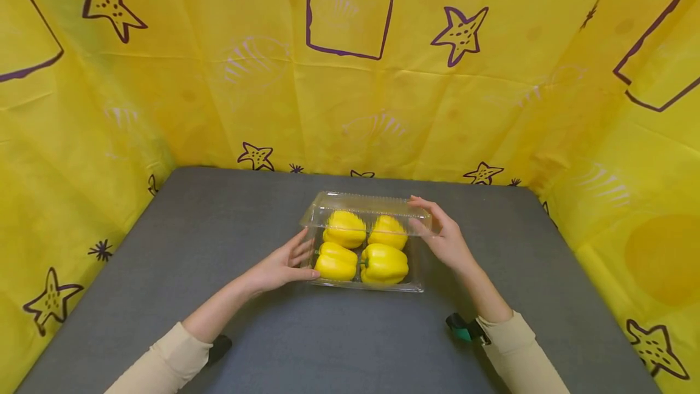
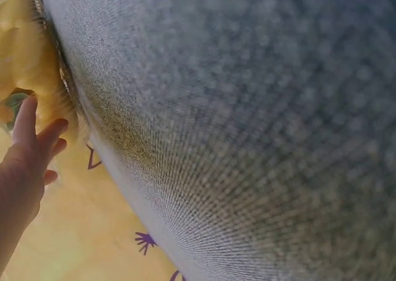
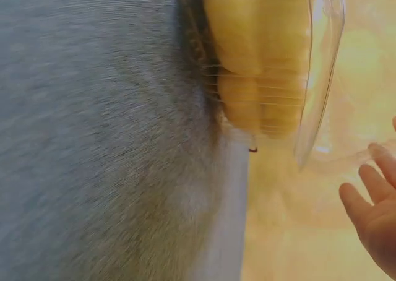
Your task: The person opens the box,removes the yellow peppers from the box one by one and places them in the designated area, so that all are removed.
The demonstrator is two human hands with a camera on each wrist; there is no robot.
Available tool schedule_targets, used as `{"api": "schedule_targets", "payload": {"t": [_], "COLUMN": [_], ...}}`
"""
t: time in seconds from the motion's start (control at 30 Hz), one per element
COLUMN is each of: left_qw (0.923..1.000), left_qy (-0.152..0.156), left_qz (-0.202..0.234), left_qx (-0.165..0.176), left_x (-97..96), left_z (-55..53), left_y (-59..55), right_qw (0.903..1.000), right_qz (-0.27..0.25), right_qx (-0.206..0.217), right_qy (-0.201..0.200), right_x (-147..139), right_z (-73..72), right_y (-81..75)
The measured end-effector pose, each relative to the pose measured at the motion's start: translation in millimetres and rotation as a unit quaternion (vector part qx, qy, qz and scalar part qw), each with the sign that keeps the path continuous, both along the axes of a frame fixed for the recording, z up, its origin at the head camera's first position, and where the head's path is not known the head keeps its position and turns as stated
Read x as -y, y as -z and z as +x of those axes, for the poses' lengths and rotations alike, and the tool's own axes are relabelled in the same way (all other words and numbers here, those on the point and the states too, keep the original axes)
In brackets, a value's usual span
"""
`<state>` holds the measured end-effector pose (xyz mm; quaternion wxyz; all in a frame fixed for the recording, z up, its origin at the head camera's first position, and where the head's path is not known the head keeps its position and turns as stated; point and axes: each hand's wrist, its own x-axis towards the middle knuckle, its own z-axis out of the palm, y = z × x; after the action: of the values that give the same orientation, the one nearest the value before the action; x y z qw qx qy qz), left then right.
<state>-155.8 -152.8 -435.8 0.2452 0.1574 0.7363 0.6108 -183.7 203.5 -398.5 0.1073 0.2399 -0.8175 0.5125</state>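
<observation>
A clear plastic clamshell container [image 1: 361, 286] on the table holds several yellow bell peppers [image 1: 384, 264], set in two rows. Its hinged lid [image 1: 366, 202] is partly raised and slants over the back row. My left hand [image 1: 281, 266] rests against the container's left side, thumb at the front corner and fingers along the wall; in the left wrist view, this hand [image 2: 31, 151] has fingers extended beside a pepper. At the lid's right end, my right hand [image 1: 445, 239] pinches the corner, thumb showing through the plastic. The right wrist view shows that hand [image 3: 377, 213] beside the lid.
The container stands on a dark grey table [image 1: 350, 339]. Yellow cloth [image 1: 350, 96] printed with starfish and fish surrounds the table at the back and both sides. Dark straps [image 1: 465, 328] sit near the sleeve cuffs.
</observation>
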Motion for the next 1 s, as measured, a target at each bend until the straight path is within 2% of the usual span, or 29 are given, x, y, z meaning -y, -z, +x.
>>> {"api": "schedule_targets", "payload": {"t": [0.17,0.3,0.43,0.53,0.67,1.0], "left_qw": [0.9999,0.9996,0.9993,0.9993,0.999,0.9966], "left_qy": [-0.005,-0.01,-0.011,-0.008,-0.004,0.001], "left_qz": [-0.01,-0.024,-0.035,-0.033,-0.033,-0.069], "left_qx": [-0.001,-0.006,-0.011,-0.019,-0.029,-0.045], "left_x": [-1.5,-2.6,-3.4,-3.6,-3.7,-5.1], "left_z": [1.5,3.0,4.8,6.4,8.1,13.2], "left_y": [-0.4,-0.8,-0.7,0.0,0.4,-6.2], "right_qw": [0.9961,0.9863,0.9819,0.9788,0.9743,0.9667], "right_qz": [-0.052,-0.094,-0.14,-0.165,-0.179,-0.185], "right_qx": [0.065,0.12,0.118,0.12,0.136,0.176], "right_qy": [0.031,0.065,0.048,0.023,0.009,-0.023], "right_x": [8,10,7,6,7,3], "right_z": [-10.3,-24.3,-44.8,-53.9,-60.0,-71.7], "right_y": [-16.7,-13.6,5.5,14.4,18.5,31.4]}}
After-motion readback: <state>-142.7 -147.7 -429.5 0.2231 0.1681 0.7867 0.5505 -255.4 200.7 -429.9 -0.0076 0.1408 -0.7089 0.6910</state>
